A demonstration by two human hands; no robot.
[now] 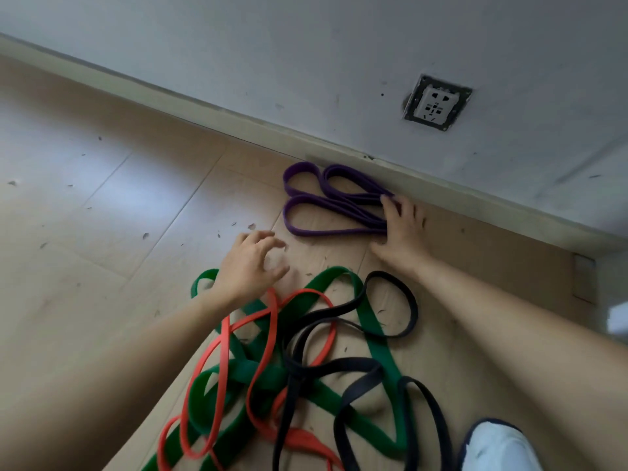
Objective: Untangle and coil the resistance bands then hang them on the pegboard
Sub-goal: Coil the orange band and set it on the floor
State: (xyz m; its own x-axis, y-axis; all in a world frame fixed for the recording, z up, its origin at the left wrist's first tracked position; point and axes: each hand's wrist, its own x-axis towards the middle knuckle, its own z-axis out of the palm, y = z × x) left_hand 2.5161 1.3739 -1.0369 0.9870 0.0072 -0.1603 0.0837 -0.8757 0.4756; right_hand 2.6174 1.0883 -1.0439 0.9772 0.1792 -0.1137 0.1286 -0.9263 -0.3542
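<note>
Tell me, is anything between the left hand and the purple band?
Nothing visible does. Only bare floor lies between the left hand and the purple band; the right hand rests on its right end.

Soft daylight, blurry (warped edges)

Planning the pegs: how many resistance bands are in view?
4: purple band coiled by the wall, right hand on it; green band, orange band and black band tangled nearer. Others may hide within.
</note>
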